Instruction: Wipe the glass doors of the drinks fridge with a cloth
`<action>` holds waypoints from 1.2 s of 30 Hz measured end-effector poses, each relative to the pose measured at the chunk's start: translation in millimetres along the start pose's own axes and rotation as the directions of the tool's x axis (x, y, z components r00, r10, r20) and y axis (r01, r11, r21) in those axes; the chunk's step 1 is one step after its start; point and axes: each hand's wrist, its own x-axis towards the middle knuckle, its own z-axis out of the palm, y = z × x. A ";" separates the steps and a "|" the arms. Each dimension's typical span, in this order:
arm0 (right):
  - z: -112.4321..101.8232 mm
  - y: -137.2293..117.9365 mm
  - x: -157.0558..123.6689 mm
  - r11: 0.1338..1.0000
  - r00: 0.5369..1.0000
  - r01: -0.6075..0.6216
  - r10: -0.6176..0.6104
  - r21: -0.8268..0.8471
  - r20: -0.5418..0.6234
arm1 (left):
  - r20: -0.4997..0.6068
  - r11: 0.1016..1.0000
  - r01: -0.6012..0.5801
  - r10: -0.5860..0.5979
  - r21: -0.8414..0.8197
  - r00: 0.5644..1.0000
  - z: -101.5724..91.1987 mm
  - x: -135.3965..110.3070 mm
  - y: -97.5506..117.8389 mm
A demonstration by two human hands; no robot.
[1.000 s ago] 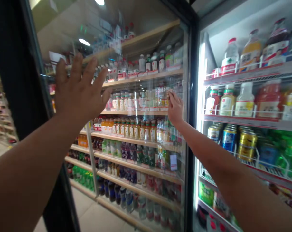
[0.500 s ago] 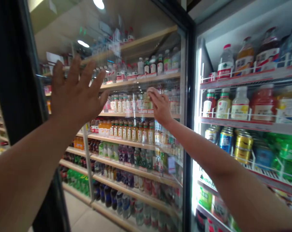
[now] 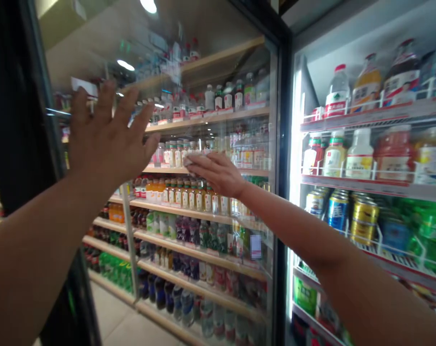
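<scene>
The open glass door [image 3: 218, 43] of a drinks fridge stands in front of me in its dark frame. My left hand [image 3: 107, 132] is up at the door's left side, fingers spread, palm toward the glass and holding nothing. Near the middle of the pane, my right hand [image 3: 218, 173] lies with its fingers stretched out to the left. Under those fingertips a small whitish cloth [image 3: 193, 159] shows against the glass; most of it is covered by the hand.
To the right, lit fridge shelves [image 3: 369, 185] hold bottles and cans behind wire rails. Through the pane I see wooden shelves [image 3: 189, 211] with rows of drink bottles. A small pale label [image 3: 255, 246] is low on the door. Tiled floor [image 3: 120, 319] lies below.
My right hand has moved left and slightly down across the glass with the cloth, its fingers now flatter. My left hand has shifted slightly left, still spread.
</scene>
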 end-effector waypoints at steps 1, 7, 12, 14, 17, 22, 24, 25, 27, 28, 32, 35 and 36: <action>-2.2 6.4 0.8 1.000 1.000 -0.001 0.001 -0.007 0.010 | 0.001 1.000 0.002 -0.002 0.006 1.000 -0.1 0.0 0.1; -6.5 61.3 31.8 0.786 0.745 -0.617 0.595 0.027 -0.301 | 0.007 0.999 0.030 -0.031 0.020 1.000 0.0 1.0 2.5; -1.8 42.0 58.7 0.966 0.958 -0.257 0.249 -0.039 -0.143 | 0.031 0.998 0.034 -0.036 0.045 0.999 -1.8 2.0 3.9; -3.4 50.2 64.7 0.969 0.963 -0.242 0.233 -0.058 -0.136 | 0.033 0.998 0.025 -0.027 0.056 0.999 -2.0 1.9 3.4; -8.8 82.0 66.8 0.864 0.856 -0.498 0.476 -0.074 -0.203 | 0.021 0.998 0.022 -0.023 0.051 1.000 -1.8 1.9 3.0; -13.6 67.5 41.5 0.865 0.851 -0.501 0.484 -0.038 -0.202 | 0.001 0.999 0.033 -0.033 0.038 0.999 -2.6 3.0 7.5; -13.6 38.0 23.6 0.962 0.957 -0.272 0.267 -0.030 -0.116 | 0.005 0.998 0.034 -0.034 0.044 0.999 -3.2 3.6 9.2; -13.9 26.4 15.3 0.989 0.988 -0.145 0.144 -0.019 -0.050 | 0.009 0.998 0.033 -0.033 0.046 0.999 -3.5 3.9 9.5; -15.5 17.5 3.1 1.000 1.000 -0.013 0.013 0.011 0.020 | 0.010 0.998 0.030 -0.030 0.051 1.000 -3.9 4.2 9.2; -16.8 20.7 -0.3 0.999 0.999 -0.039 0.039 0.018 0.005 | 0.010 0.998 0.029 -0.029 0.054 1.000 -4.1 4.2 8.7; -21.2 46.2 -5.1 0.847 0.818 -0.529 0.524 0.048 -0.237 | 0.021 0.998 0.025 -0.026 0.056 0.999 -4.9 4.1 7.7; -17.9 33.7 -14.5 0.842 0.813 -0.537 0.535 0.058 -0.232 | 0.010 0.999 0.015 -0.016 0.033 1.000 -5.5 4.0 9.2; -15.8 24.3 -19.4 0.898 0.881 -0.438 0.439 0.048 -0.179 | 0.003 1.000 0.012 -0.012 0.021 1.000 -5.7 4.0 9.9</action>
